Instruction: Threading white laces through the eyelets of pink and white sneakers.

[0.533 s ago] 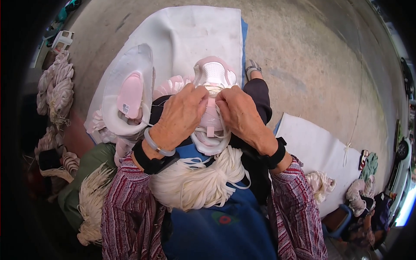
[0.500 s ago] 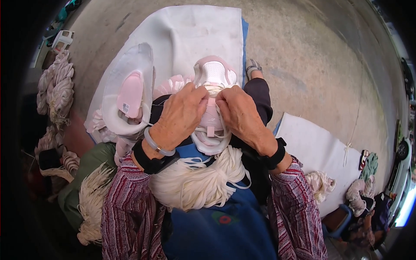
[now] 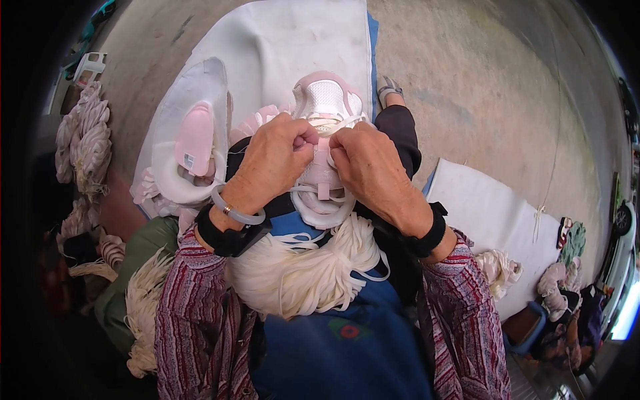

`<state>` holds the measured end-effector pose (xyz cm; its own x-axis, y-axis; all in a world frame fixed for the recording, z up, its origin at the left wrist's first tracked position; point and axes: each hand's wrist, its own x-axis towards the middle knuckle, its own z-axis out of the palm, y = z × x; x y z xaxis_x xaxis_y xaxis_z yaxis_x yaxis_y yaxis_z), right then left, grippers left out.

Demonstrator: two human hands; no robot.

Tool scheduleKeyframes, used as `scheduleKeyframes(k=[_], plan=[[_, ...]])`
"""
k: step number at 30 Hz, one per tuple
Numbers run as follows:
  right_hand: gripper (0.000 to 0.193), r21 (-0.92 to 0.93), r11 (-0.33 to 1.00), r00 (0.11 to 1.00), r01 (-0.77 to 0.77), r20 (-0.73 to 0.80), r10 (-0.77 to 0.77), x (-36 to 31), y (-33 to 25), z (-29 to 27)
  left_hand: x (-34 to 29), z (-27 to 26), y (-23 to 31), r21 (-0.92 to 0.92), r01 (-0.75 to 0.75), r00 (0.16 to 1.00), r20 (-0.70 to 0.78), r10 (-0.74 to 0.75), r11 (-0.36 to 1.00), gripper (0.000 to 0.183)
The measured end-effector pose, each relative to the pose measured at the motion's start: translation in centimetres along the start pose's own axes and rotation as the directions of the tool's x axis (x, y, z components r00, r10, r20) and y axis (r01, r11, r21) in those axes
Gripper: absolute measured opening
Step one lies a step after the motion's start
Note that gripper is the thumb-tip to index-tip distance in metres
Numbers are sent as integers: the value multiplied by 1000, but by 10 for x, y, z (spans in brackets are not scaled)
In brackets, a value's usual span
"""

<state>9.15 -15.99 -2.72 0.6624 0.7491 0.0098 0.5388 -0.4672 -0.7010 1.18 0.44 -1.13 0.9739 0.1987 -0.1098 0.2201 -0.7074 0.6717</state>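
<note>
A pink and white shoe upper [image 3: 327,100] lies on my lap, toe away from me, its pink tongue [image 3: 323,175] toward me. Both hands work at its lacing from either side. My left hand [image 3: 275,159] is closed in a pinch at the left eyelet edge; what the fingertips hold is hidden. On the right, my right hand [image 3: 375,168] pinches a white shoelace [image 3: 351,121], part of which loops across the upper just above the fingers. Close to my body, a thick bundle of cream laces [image 3: 300,277] rests on a blue apron [image 3: 333,360].
Left of the upper, a white open form [image 3: 183,193] holds a pink insole-shaped piece [image 3: 196,137], on a white sheet [image 3: 293,40]. More cream laces [image 3: 143,300] hang over green cloth [image 3: 137,267]. Bundled uppers [image 3: 87,137] stand far left; another white sheet [image 3: 493,213] lies right.
My hands have shifted slightly around the lacing, and a lace loop now shows above my right fingers. The whole view has moved a little.
</note>
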Motion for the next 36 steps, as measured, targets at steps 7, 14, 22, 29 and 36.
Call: scheduleKeyframes(k=[7,14,22,29,36], plan=[[21,480,834,962,-273,115,249,6,11,7,5,-1,-1,-97,68,998,18,-66,993,13],[16,133,991,990,-22,-132,40,-4,2,7,11,-3,0,-121,157,985,96,-145,980,15],[15,69,997,996,-47,-68,52,-3,8,1,9,-1,-1,-108,156,986,81,-148,982,17],[21,290,947,986,-141,-44,160,-6,3,9,10,-1,-3,-123,185,979,112,-172,975,17],[22,281,946,987,-159,34,156,-1,4,8,7,-3,-5,-108,168,979,136,-153,980,13]])
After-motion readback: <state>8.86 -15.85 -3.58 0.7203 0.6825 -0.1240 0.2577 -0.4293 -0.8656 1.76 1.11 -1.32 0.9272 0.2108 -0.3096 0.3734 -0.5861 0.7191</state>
